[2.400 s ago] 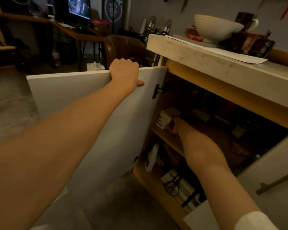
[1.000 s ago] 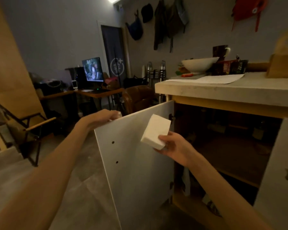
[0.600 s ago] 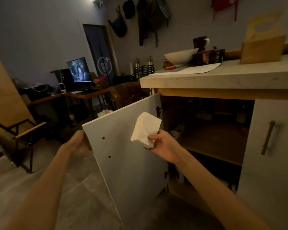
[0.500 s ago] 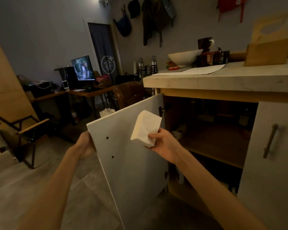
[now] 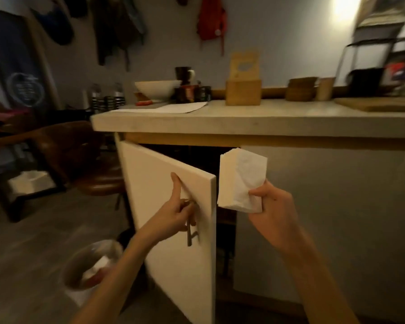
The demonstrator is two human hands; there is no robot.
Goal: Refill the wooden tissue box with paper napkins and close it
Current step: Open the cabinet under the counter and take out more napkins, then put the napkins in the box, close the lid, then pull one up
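Gripping a thick stack of white paper napkins (image 5: 240, 181) by its lower corner, the person's right hand (image 5: 272, 211) has its fingers clamped shut on it, holding the stack upright just right of the white cabinet door (image 5: 168, 230). That door hangs partly open, and the left hand (image 5: 173, 213) is curled around its dark metal bar handle (image 5: 189, 232), thumb sticking up against the panel. Farther back, the open wooden tissue box (image 5: 243, 92) sits on the pale stone countertop (image 5: 255, 121), lid flipped up, well apart from the napkins. A wide white bowl (image 5: 157, 88) is to its left, pretty blurry.
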